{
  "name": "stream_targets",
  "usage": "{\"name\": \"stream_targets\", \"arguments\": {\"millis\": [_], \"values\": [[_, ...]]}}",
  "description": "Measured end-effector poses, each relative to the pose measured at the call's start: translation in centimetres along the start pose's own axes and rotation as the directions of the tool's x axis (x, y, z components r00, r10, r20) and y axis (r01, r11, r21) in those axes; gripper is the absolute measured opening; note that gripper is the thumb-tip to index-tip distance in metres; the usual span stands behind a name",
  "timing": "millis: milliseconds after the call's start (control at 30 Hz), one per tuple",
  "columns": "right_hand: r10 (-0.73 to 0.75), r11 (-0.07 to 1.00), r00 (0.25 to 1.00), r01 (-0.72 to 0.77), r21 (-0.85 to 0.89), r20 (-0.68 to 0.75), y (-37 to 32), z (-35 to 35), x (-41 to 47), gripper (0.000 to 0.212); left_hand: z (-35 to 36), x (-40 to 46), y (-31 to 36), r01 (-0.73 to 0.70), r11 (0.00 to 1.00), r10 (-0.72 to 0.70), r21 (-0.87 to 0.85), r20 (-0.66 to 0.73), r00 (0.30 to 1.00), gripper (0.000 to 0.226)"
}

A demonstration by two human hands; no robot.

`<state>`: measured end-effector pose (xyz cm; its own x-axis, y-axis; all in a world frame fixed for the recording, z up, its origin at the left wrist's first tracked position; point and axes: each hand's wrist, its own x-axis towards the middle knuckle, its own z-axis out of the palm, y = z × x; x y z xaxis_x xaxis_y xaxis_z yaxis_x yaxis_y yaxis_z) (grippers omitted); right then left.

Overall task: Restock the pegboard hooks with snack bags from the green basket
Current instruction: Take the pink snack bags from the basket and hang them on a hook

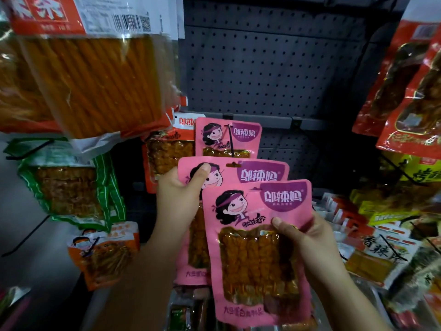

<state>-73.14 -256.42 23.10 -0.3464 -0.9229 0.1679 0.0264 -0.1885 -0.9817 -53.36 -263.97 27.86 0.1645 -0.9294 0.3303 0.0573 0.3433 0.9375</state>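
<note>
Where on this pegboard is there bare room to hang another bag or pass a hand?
Free: the bare pegboard between the orange stick bag and the red bags, above the hanging pink bag. Crowded: the left side and the lower right, packed with bags. The left hand and right hand each grip a pink bag.

Two pink snack bags (257, 247) overlap upright below a third pink bag (228, 137) hanging on the grey pegboard (274, 68).

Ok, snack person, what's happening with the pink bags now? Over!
Left hand grips one pink bag. Right hand grips the front pink bag. Third bag hangs on its hook. Nothing in the way.
</note>
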Motion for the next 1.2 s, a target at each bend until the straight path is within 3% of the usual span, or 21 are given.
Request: {"name": "stream_targets", "arguments": {"millis": [167,467,733,867,1033,1200], "values": [[0.061,0.998,0.998,-0.061,0.027,-0.025,1.1,-0.2,0.7,0.024,0.5,0.1,-0.9,0.044,0.999,-0.044,0.019,0.019,0.999,0.01],[-0.009,1.0,0.999,0.009,0.022,0.038,0.8,0.0,1.2,0.029,-0.2,0.6,-1.0,-0.094,0.995,0.095,0.035,-0.028,0.995,0.021],[0.068,0.997,0.998,-0.068,0.033,-0.002,2.1,0.0,2.0,0.032,0.7,1.3,-2.4,-0.032,0.999,0.032,0.043,-0.009,0.999,0.013],[0.083,0.996,0.996,-0.083,0.022,-0.023,2.0,0.2,2.9,0.022,0.9,2.2,-3.1,-0.073,0.996,0.071,0.056,0.03,0.997,0.01],[0.139,0.99,0.984,-0.141,-0.01,-0.115,2.4,1.1,5.6,0.02,0.7,4.7,-3.7,-0.105,0.993,0.093,0.052,0.188,0.978,0.02],[0.178,0.982,0.968,-0.187,-0.033,-0.177,2.3,2.6,9.8,0.015,2.2,9.0,-4.2,-0.102,0.988,0.078,0.112,0.204,0.976,0.023]]}}
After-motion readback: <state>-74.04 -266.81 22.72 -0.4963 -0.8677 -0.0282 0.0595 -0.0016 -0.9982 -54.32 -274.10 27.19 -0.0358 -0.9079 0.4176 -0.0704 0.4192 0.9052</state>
